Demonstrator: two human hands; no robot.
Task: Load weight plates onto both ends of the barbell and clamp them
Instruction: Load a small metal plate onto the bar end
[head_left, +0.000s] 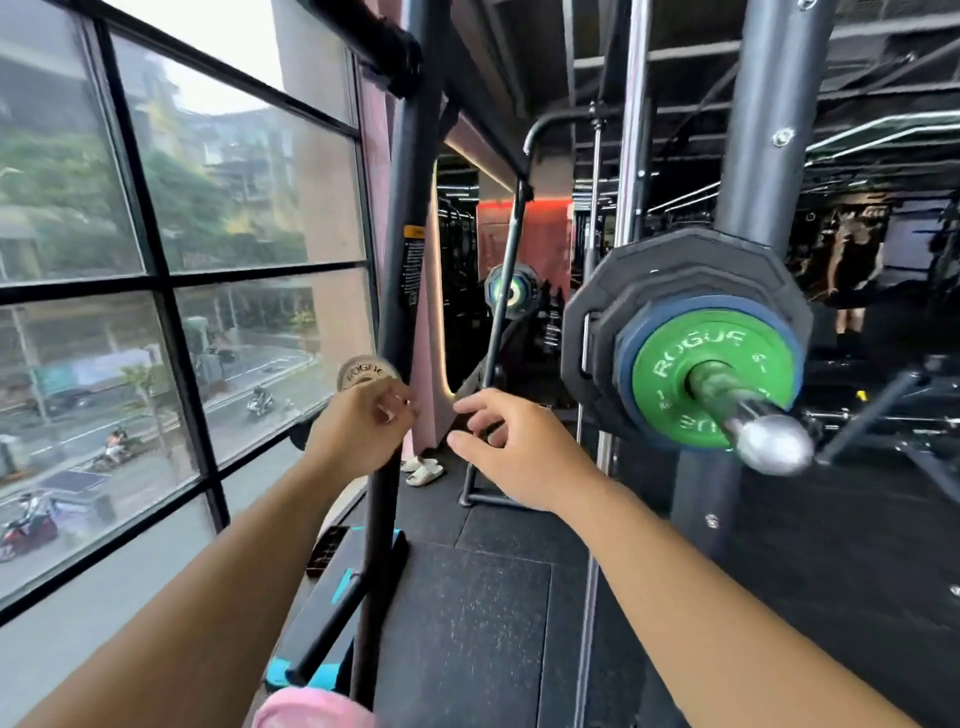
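Observation:
The barbell sleeve (756, 421) points toward me at right, its silver end bare. On it sit a green Rogue plate (675, 364), a blue plate (631, 348) behind that, and a large black plate (613, 296) at the back. A small grey Rogue plate (363, 370) hangs on a peg of the dark upright (410, 270) at the window. My left hand (358, 431) is just under that small plate, fingers curled at its lower edge. My right hand (514, 447) hovers to the right of it, fingers spread, holding nothing.
A large window (156, 260) fills the left side. A thick grey rack post (753, 130) stands behind the loaded plates. A slanted bar (498, 332) leans between my hands and the barbell. Black rubber mats (467, 623) cover the floor; white slippers (423, 470) lie near the wall.

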